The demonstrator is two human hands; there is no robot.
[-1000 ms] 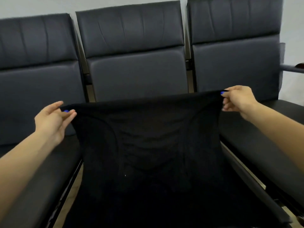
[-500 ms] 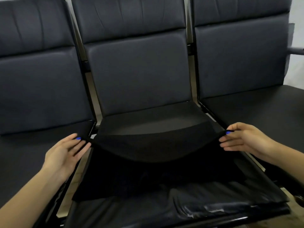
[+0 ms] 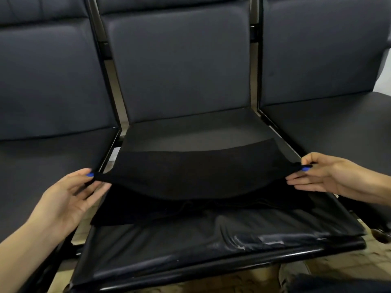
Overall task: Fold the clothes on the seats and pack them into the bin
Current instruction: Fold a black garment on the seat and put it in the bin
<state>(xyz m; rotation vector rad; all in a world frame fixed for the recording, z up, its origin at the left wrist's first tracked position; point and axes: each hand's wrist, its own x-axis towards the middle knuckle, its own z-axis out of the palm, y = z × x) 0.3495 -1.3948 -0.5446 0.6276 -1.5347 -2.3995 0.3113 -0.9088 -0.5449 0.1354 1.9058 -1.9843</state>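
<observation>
A black garment lies across the middle seat of a row of three dark padded chairs, and both hands are holding it by its upper edge. The left hand pinches the left corner between thumb and fingers, palm turned up and the other fingers loosely spread beneath the cloth. The right hand pinches the right corner in the same way, its fingers pointing inward toward the cloth. The hands are well apart, one at each side of the seat, and the edge between them sags in a shallow curve. That lifted edge is folded over toward the back of the chair, so a top layer hangs above a lower layer that rests flat on the seat cushion. The lower layer's near edge stops short of the front of the seat, leaving a strip of shiny, creased upholstery bare along the front rim. Behind the garment, part of the cushion shows below the backrest. The left seat and the right seat flank the middle one, each separated from it by a dark metal frame bar. Pale tiled floor shows below the front of the seats.
</observation>
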